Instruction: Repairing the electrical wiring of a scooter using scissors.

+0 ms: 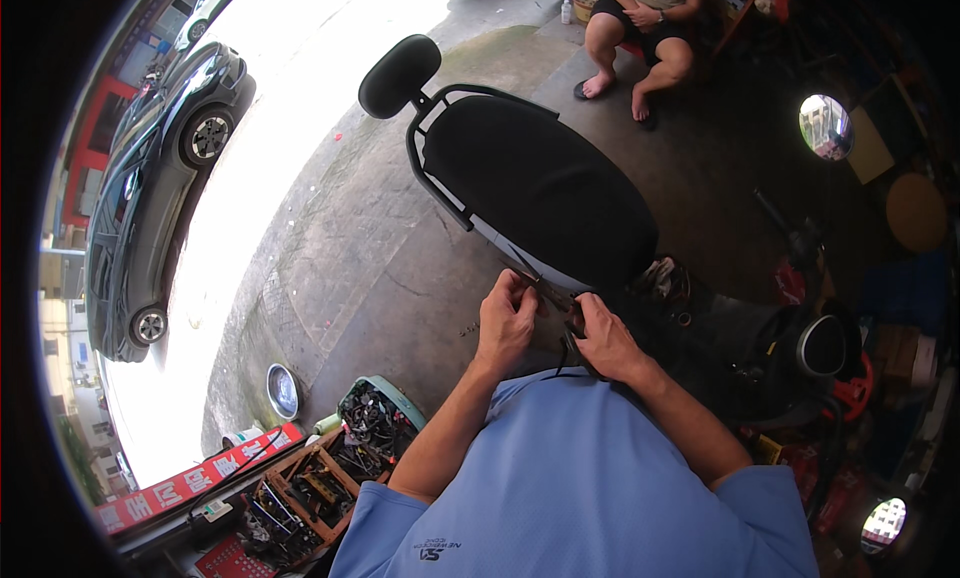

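A scooter with a long black seat stands in front of me, with a black tube rail and padded backrest at the seat's far end. Close to the near side of the seat, my left hand is closed, fingertips pinched around a thin dark strand that looks like a cable. Just to its right, my right hand is also closed, on a black cable that hangs in a loop toward my shirt. What lies between the fingertips is small and partly hidden.
A green bin of jumbled parts and a wooden tool box sit at lower left, near a round metal bowl. A seated person is at the far right. The scooter's round mirror is at right; a dark car stands outside.
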